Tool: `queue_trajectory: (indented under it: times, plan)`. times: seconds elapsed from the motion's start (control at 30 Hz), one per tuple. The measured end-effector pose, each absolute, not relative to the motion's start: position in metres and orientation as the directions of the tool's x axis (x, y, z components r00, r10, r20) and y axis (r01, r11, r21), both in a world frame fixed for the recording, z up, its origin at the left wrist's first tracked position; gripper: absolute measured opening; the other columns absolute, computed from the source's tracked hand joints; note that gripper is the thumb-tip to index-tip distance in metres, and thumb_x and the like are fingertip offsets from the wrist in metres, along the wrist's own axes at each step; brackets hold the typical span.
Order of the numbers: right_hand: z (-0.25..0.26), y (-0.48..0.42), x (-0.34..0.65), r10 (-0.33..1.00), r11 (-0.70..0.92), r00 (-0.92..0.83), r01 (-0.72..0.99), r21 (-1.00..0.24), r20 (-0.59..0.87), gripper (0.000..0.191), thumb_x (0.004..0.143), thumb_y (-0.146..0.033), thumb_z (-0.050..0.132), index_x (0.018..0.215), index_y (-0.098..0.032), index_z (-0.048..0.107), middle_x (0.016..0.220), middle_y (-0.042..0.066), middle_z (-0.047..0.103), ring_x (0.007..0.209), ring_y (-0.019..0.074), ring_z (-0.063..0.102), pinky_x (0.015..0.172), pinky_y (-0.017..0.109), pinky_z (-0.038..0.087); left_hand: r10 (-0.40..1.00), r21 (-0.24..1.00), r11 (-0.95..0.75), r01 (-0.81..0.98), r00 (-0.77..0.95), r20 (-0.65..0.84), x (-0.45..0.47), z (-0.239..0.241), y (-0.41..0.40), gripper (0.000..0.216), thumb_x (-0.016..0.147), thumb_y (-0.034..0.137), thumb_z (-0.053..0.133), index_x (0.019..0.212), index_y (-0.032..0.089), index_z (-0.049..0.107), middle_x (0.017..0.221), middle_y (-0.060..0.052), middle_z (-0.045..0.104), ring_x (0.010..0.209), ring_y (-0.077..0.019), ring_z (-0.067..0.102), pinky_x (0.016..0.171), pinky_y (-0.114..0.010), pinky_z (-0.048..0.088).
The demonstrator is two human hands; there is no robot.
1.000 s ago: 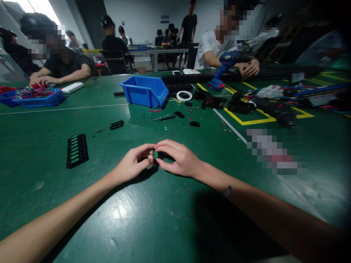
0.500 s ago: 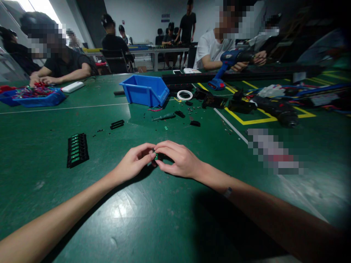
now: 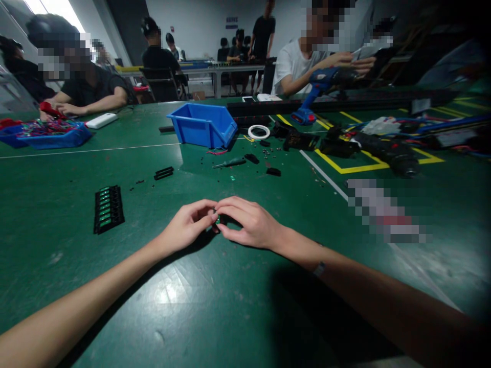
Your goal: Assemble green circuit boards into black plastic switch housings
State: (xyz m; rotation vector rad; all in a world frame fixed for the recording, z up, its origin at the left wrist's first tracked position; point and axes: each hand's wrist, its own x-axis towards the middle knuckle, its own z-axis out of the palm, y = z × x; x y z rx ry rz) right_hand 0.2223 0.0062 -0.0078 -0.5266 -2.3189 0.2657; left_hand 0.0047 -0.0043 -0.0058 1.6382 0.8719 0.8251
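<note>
My left hand [image 3: 187, 227] and my right hand [image 3: 251, 222] meet at the middle of the green table [image 3: 215, 301], fingertips pinched together. Between them sits a small black part with a green face [image 3: 218, 219], mostly hidden by the fingers. Both hands rest low on the table surface. To the left lies a black block of several joined parts with green faces [image 3: 108, 209]. Two loose black pieces [image 3: 163, 173] lie beyond it.
A blue bin [image 3: 203, 124] stands ahead, with a screwdriver [image 3: 230, 163], a white tape ring [image 3: 258, 132] and small black parts near it. A person in white holds a blue power drill [image 3: 316, 92] at the far right. Another person works over a blue tray [image 3: 49, 134] at far left.
My hands stay in place; the fingers have closed slightly more over the small part, so less of its green face shows. The person in white has raised a hand off the drill.
</note>
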Motion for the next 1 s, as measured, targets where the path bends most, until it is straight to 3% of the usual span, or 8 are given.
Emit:
queue_trajectory:
  times: [0.33,0.6,1.0]
  plan:
    - [-0.0088,0.0069,0.2219,0.441,0.896,-0.647,0.283,-0.341,0.622,0.019,0.093,-0.017,0.06,0.111,-0.018,0.063,0.112,0.011,0.068,0.105,0.0231,0.066,0.092,0.038,0.056,0.867,0.98,-0.159,0.12,0.492,0.081,0.0026,-0.0099,-0.0027,0.034,0.094,0.035,0.065,0.121,0.014,0.065,0.088,-0.003,0.07,0.076,-0.0134,0.065,0.074,-0.025,0.051]
    - [-0.0102,0.0077,0.2225,0.47,0.879,-0.613,0.261,-0.399,0.635,0.02,0.092,-0.017,0.061,0.112,-0.019,0.062,0.111,0.011,0.068,0.103,0.0227,0.065,0.089,0.039,0.057,0.858,0.986,-0.123,0.116,0.512,0.047,0.0029,-0.0023,-0.0049,0.036,0.096,0.035,0.061,0.126,0.015,0.064,0.101,-0.007,0.073,0.085,-0.0176,0.069,0.083,-0.03,0.053]
    - [-0.0121,0.0071,0.2219,0.502,0.862,-0.572,0.262,-0.435,0.649,0.024,0.089,-0.017,0.064,0.113,-0.02,0.062,0.111,0.01,0.068,0.102,0.023,0.066,0.089,0.039,0.057,0.868,0.992,-0.095,0.089,0.494,0.038,0.0026,-0.005,-0.0017,0.035,0.092,0.029,0.064,0.124,0.014,0.065,0.096,-0.005,0.073,0.082,-0.0173,0.069,0.083,-0.031,0.054]
